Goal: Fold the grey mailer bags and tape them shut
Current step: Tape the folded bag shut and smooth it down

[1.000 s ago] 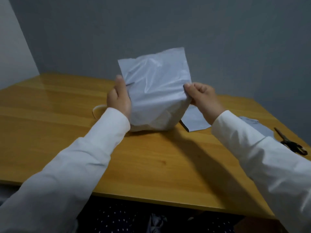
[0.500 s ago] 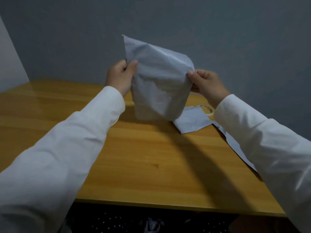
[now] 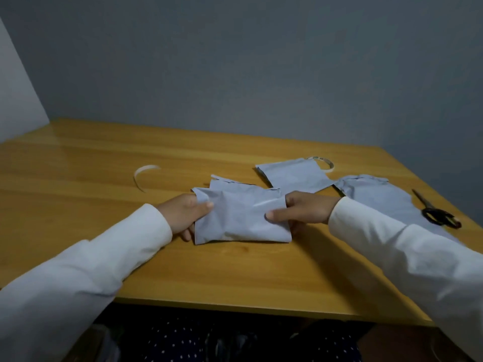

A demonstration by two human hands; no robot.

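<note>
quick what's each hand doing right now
Left hand: grips the left end of the folded grey mailer bag, thumb on top.
Right hand: grips the bag's right end, thumb on top.

Greys on honey-coloured wood

The mailer bag (image 3: 240,220) at centre is pale blue-grey; the table (image 3: 78,178) is warm yellow-orange wood. White sleeves (image 3: 86,273) enter from the lower corners, black-handled scissors (image 3: 436,214) lie at right, and the wall (image 3: 235,61) in the upper frame is slate grey.
</note>
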